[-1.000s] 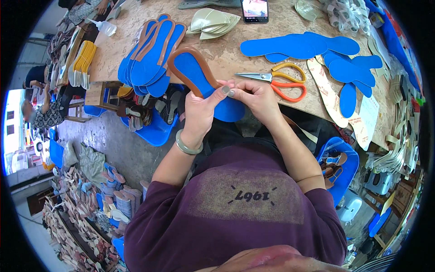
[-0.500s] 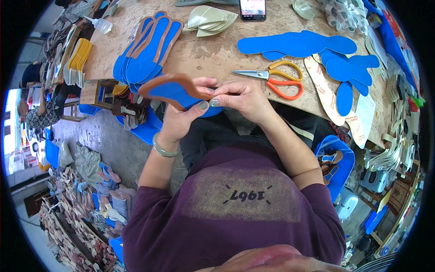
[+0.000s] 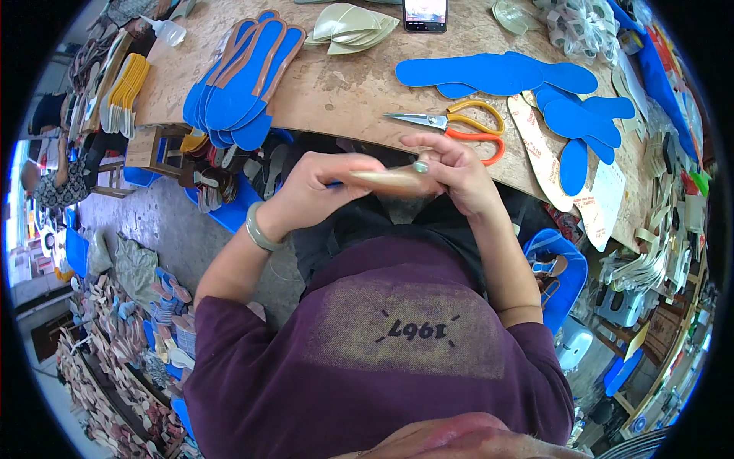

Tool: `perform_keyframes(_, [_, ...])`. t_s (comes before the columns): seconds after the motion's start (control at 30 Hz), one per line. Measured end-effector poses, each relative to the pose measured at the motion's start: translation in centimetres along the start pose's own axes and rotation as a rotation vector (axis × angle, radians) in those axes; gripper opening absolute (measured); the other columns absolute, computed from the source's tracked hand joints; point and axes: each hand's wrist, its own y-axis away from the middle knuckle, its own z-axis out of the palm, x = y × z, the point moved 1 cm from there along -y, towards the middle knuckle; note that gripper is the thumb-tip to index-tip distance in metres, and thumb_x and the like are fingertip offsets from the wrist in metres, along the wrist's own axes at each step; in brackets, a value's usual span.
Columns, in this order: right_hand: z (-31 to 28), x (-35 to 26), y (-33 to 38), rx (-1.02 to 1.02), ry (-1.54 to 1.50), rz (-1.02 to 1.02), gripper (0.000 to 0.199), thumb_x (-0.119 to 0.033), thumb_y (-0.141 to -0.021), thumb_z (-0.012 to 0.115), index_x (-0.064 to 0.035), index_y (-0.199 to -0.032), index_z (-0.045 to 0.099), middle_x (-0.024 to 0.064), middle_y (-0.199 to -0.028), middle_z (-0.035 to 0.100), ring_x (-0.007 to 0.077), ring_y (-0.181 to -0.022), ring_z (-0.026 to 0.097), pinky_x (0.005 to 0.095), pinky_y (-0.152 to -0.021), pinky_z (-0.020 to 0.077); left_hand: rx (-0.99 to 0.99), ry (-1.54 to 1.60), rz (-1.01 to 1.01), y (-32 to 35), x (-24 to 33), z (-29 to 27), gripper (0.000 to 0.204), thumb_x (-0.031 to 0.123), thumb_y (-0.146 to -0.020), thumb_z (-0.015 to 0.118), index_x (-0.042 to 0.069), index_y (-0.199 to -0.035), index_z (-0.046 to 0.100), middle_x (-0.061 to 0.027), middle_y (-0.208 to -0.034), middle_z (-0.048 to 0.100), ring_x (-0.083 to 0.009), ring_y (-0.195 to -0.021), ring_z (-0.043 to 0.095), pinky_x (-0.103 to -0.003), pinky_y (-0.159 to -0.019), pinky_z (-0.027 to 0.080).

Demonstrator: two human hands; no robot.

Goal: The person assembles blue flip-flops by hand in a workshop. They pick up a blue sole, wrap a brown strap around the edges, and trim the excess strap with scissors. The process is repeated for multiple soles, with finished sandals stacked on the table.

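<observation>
Over my lap, just off the table's near edge, I hold an insole (image 3: 394,182) with a brown border. It is turned nearly edge-on and smeared by motion, so its blue face is mostly hidden. My left hand (image 3: 312,190) is closed round one end. At the other end my right hand (image 3: 461,177) pinches it with thumb and fingers, one finger stretched out. Scissors (image 3: 436,121) with one yellow and one orange handle lie just beyond my right hand. Blue insoles with brown edging (image 3: 248,88) are fanned in a pile on the left of the table.
Plain blue insole pieces (image 3: 489,75) overlap on the table's right side, near a white printed insole-shaped piece (image 3: 539,153). Pale curved pieces (image 3: 353,30) and a phone (image 3: 425,15) are at the back. A blue bin (image 3: 562,279) stands right of me; a yellow stack (image 3: 127,88) is far left.
The insole has swung from showing its blue and brown face to lying almost edge-on, and has moved rightward. My hands have drawn apart, the right one shifting right.
</observation>
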Motion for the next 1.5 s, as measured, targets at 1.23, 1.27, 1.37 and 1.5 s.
perform_keyframes(1.23, [-5.9, -3.8, 2.6, 0.482, 1.388, -0.31, 0.067, 0.0, -0.071, 0.062, -0.0084, -0.135, 0.043, 0.0158, -0.098, 0.054, 0.0274, -0.083, 0.061, 0.0346, -0.071, 0.0515, 0.425, 1.261, -0.515, -3.2, -1.9, 1.0, 0.024, 0.015, -0.092, 0.056, -0.003, -0.109, 0.056, -0.0167, -0.111, 0.062, -0.0278, -0.104, 0.062, -0.038, -0.083, 0.054])
perform_keyframes(1.27, [-5.6, -3.2, 3.2, 0.453, 1.058, -0.272, 0.07, -0.004, -0.071, 0.066, -0.0086, -0.136, 0.041, 0.0143, -0.1, 0.054, 0.0248, -0.082, 0.061, 0.0326, -0.068, 0.0511, 0.475, 1.208, -0.492, -3.2, -1.8, 1.3, 0.024, 0.014, -0.092, 0.055, -0.003, -0.108, 0.056, -0.0162, -0.11, 0.063, -0.0271, -0.103, 0.063, -0.038, -0.082, 0.054])
perform_keyframes(1.37, [-3.5, -0.9, 5.9, 0.236, 0.193, -0.235, 0.099, -0.032, -0.065, 0.085, -0.0094, -0.144, 0.03, 0.0078, -0.108, 0.051, 0.0135, -0.081, 0.057, 0.0237, -0.063, 0.0472, 0.579, 1.015, -0.389, -2.9, -1.4, 2.3, 0.023, 0.013, -0.092, 0.055, -0.003, -0.108, 0.057, -0.0143, -0.104, 0.065, -0.024, -0.099, 0.064, -0.036, -0.081, 0.054])
perform_keyframes(1.5, [0.5, 1.5, 8.3, 0.093, 0.009, -0.043, 0.121, -0.067, -0.049, 0.078, -0.0081, -0.143, 0.031, 0.0046, -0.102, 0.052, 0.0111, -0.076, 0.053, 0.023, -0.067, 0.0442, 0.597, 0.653, -0.224, -2.6, -1.4, 3.5, 0.023, 0.014, -0.093, 0.055, -0.003, -0.109, 0.059, -0.0108, -0.102, 0.067, -0.0173, -0.096, 0.063, -0.031, -0.082, 0.051])
